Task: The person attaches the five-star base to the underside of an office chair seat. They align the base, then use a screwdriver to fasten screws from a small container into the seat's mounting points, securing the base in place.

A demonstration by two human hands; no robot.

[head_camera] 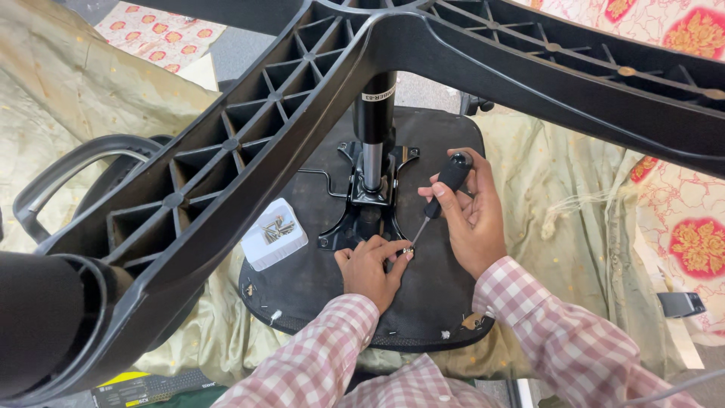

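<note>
My left hand (370, 268) pinches the screw (408, 248) (at two o'clock of it); right hand (472, 219) grips the screwdriver (442, 196), tip slanting to seven o'clock.

Noted a floor (234, 57) of grey carpet, largely covered by a pale gold cloth (544, 189). Overturned office chair seat (317, 279) found lying underside up directly on the cloth. Small white box (273, 234) of screws seen resting on the seat. Red floral fabric (691, 204) spread alongside, at right.
</note>
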